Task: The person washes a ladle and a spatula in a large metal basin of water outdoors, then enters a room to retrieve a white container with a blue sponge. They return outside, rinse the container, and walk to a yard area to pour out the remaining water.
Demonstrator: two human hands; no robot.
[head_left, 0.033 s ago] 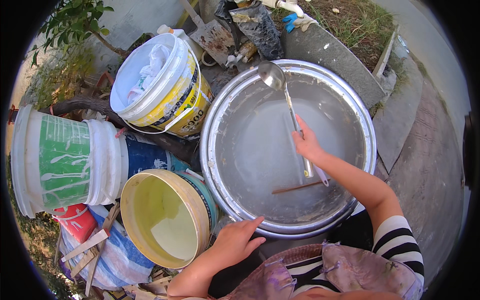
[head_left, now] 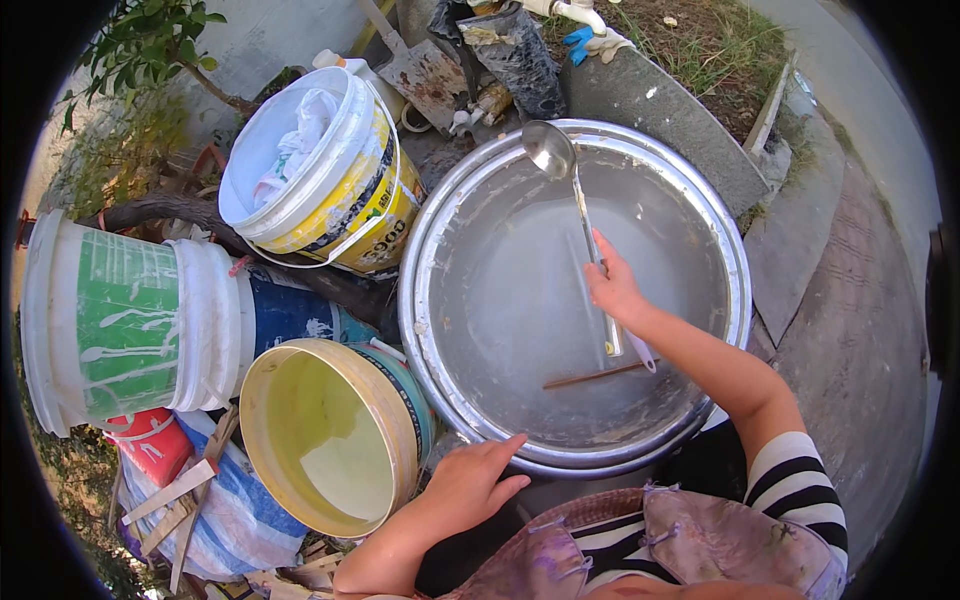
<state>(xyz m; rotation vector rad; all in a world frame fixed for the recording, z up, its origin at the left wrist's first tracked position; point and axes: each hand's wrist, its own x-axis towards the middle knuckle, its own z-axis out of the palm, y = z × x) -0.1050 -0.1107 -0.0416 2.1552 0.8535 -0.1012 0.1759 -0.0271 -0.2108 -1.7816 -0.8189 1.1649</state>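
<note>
My right hand [head_left: 615, 290] is closed around the long handle of a metal ladle [head_left: 584, 215], held over a large round metal basin [head_left: 735, 270]. The ladle's bowl reaches to the basin's far rim. Inside the basin the surface is grey and shiny with pale smears; how much liquid it holds I cannot tell. Below my right hand, a thin brown stick [head_left: 592, 376] and a pale handle end with a hole [head_left: 643, 352] show; whether they belong together is unclear. My left hand [head_left: 475, 485] lies at the near rim, fingers stretched out, holding nothing.
A cream bucket [head_left: 258, 435] of yellowish liquid stands left of the basin. Behind it are a yellow-and-white bucket [head_left: 350, 215] with cloth inside and stacked green and white buckets [head_left: 130, 320]. A shovel [head_left: 425, 80] and stone slab [head_left: 660, 120] lie beyond; wood scraps [head_left: 175, 500] lie lower left.
The ladle's bowl has shifted very slightly to the right along the far rim. Both hands stay nearly where they were.
</note>
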